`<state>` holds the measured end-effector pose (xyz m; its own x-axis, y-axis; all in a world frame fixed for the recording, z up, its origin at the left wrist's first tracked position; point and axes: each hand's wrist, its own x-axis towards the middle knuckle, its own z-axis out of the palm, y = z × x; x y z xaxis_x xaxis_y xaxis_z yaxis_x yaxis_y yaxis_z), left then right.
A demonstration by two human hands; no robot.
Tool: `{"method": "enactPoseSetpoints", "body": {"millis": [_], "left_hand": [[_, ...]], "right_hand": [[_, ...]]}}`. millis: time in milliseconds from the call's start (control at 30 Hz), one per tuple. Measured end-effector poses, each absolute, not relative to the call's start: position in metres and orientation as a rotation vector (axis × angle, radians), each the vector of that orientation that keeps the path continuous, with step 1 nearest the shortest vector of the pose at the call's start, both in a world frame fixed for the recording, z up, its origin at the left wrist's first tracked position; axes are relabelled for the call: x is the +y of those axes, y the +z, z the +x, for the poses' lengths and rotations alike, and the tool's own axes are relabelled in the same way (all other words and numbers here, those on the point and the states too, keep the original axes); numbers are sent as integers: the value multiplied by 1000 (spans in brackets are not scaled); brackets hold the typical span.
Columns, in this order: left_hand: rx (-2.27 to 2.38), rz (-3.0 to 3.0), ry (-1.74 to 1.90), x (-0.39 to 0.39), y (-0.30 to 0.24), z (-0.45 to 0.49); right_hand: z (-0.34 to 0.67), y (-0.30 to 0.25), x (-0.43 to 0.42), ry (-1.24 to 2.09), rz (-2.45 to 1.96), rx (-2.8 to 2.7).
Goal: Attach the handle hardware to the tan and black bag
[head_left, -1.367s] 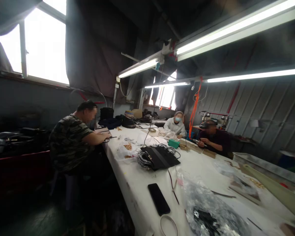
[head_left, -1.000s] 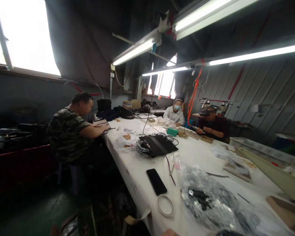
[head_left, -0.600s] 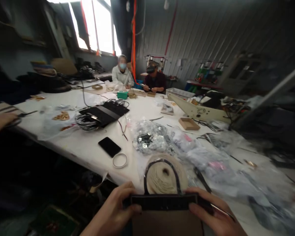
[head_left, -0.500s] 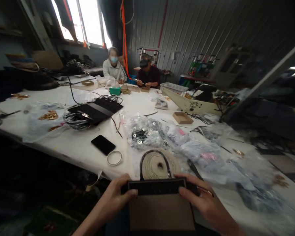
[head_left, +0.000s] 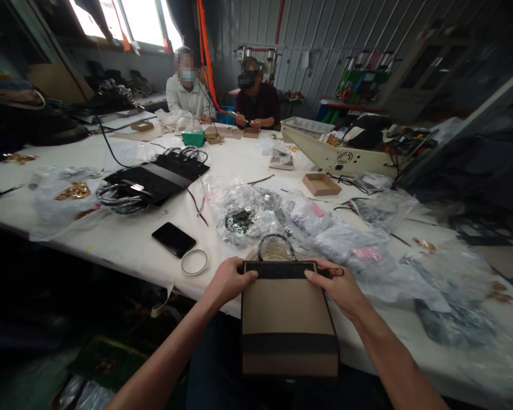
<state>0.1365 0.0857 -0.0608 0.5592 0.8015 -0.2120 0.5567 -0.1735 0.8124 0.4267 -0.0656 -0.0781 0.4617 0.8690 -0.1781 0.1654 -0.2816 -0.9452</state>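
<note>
A taupe handbag [head_left: 284, 310] with black trim and a dark band near its base hangs upright in front of me. My left hand [head_left: 231, 280] grips its top left corner, thumb on the black top strip. At the top right corner my right hand [head_left: 340, 289] pinches the same strip. Something small, brownish-gold, shows by the right fingers; its kind is unclear. The bag's dark looped handle [head_left: 277, 238] stands up beyond the top edge. Behind it lies a cream coil, mostly hidden by the bag.
Nearby on the white table [head_left: 132, 250] lie a phone [head_left: 174, 239], a ring-shaped roll [head_left: 194, 262] and plastic bags of metal parts [head_left: 243, 216]. Black handbags [head_left: 158, 179] are stacked at left. A cardboard tray [head_left: 321, 184] sits farther back. Two people work across the table.
The handbag has moved up and away from me, so its lower band and base now show. Both hands have kept their hold on the top corners. The view has tilted down.
</note>
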Motion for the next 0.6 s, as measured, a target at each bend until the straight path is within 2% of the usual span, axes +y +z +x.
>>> {"method": "enactPoseSetpoints", "body": {"millis": [167, 333, 600], "left_hand": [[1233, 1927, 324, 75, -61, 141], [1190, 1802, 483, 78, -76, 142], [1096, 1661, 509, 91, -91, 143]], "right_hand": [[429, -76, -62, 863, -1790, -981], [431, -75, -60, 805, -1860, -1060], [423, -62, -54, 507, -2166, -1282]]}}
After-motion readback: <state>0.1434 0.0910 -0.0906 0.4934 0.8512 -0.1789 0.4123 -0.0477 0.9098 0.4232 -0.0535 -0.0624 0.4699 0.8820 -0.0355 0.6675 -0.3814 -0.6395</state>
